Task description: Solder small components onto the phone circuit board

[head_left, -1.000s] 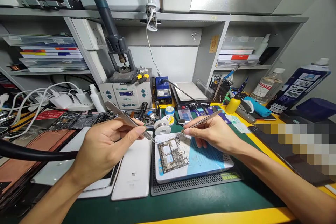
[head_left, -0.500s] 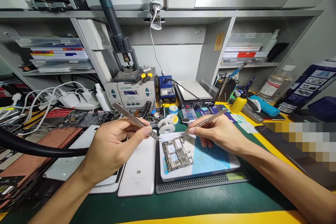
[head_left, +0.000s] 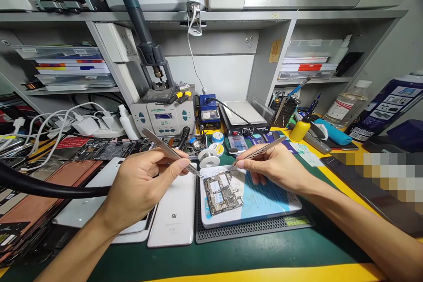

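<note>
On the left, the person's left hand (head_left: pixel 142 185) pinches some silver tweezers (head_left: pixel 158 141) between thumb and fingers. Their tips point down at the top left corner of a small phone board (head_left: pixel 223 198). Just right of that hand, a white phone (head_left: pixel 172 211) lies flat. Next comes a white and blue box (head_left: pixel 267 202) on a gray mat (head_left: pixel 247 228). The board lies flat on the box's left part. The right hand (head_left: pixel 274 165) pinches other tweezers (head_left: pixel 264 149), with the tips by the board's top right corner. It is too small to tell if the tips touch it. Farther right stands a yellow bottle (head_left: pixel 300 130).
</note>
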A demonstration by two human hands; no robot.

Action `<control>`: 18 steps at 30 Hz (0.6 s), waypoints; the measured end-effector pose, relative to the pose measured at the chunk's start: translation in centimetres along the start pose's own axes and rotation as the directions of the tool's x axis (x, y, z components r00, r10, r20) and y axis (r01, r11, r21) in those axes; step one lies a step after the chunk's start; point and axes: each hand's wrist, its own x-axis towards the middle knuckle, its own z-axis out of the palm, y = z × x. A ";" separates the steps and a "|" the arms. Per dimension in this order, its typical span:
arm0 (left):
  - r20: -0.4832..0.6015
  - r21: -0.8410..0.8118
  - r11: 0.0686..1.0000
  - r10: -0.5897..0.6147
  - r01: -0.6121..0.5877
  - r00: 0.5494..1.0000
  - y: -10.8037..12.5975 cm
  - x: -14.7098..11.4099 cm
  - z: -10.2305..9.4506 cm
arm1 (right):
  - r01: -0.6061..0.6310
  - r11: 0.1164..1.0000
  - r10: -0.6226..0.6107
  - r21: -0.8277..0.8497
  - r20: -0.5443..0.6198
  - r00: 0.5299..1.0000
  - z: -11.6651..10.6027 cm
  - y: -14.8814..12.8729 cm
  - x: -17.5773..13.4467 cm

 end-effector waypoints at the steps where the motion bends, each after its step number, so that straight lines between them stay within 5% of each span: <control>1: 0.000 -0.001 1.000 0.001 -0.001 1.000 0.0 0.1 0.0 | 0.001 1.000 -0.001 0.000 -0.002 1.000 0.0 0.0 0.0; 18: 0.018 -0.046 0.999 0.008 -0.007 1.000 0.1 -0.1 0.0 | 0.010 1.000 -0.010 0.004 0.002 1.000 -0.1 0.4 0.0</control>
